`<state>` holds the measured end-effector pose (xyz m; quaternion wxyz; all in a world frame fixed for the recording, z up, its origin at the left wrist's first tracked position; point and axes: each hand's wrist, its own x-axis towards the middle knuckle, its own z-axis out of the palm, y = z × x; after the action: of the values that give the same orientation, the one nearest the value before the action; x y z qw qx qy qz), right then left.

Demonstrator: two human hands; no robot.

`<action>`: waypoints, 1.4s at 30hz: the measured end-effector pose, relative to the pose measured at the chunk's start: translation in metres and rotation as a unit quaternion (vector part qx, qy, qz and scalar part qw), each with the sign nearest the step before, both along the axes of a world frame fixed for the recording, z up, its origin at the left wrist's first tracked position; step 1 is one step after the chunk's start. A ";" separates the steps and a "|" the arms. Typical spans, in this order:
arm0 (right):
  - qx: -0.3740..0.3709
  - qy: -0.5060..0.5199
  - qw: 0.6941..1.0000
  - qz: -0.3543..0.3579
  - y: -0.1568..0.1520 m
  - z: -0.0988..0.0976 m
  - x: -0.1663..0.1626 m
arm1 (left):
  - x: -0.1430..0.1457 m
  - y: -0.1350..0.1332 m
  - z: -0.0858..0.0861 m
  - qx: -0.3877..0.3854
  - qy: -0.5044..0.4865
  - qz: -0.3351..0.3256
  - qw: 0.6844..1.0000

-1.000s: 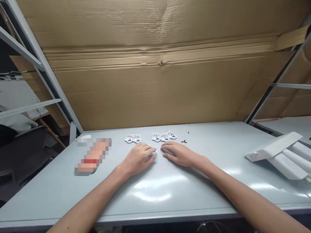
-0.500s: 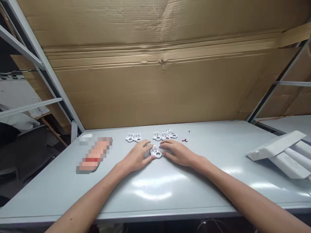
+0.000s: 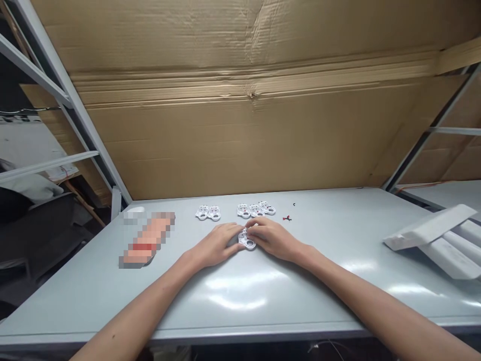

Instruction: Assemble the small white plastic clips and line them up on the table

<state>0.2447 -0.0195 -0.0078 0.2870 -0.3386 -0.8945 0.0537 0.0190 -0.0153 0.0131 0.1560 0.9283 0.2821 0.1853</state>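
A small white plastic piece with a round hole [image 3: 248, 244] lies on the table between my hands. My left hand [image 3: 218, 243] grips its left side, thumb at the near edge and fingers at the far edge. My right hand [image 3: 273, 237] reaches over its right and upper part, fingertips drawn together on its face. They cover some of the piece, and I cannot see what may be between them. Just beyond, similar white plastic pieces [image 3: 243, 210] lie in a group, and a pair of them [image 3: 208, 212] sits further left.
Small red and black bits [image 3: 287, 218] and a tiny dark bit [image 3: 294, 204] lie right of the pieces. A blurred-out orange object [image 3: 148, 239] is at left. White foam-like blocks [image 3: 432, 238] stand at right. A cardboard wall [image 3: 240, 150] closes the table's back.
My right fingers have closed in from beside the white piece onto its face. The piece and my left hand have shifted slightly right and nearer.
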 end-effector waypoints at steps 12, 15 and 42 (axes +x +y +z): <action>-0.267 0.358 0.893 -0.058 -0.002 0.024 0.001 | -0.001 0.000 0.001 0.000 0.013 0.018 1.000; -0.423 0.512 0.745 -0.056 0.001 0.031 0.007 | -0.001 -0.001 0.002 0.000 0.017 0.020 1.000; -0.499 0.492 0.706 -0.104 0.012 0.027 0.023 | -0.005 0.000 -0.002 0.004 0.036 0.030 0.999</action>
<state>0.2682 -0.0075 0.0194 0.4793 -0.4489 -0.4279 0.6211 0.0145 -0.0153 0.0115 0.1365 0.9261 0.3143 0.1576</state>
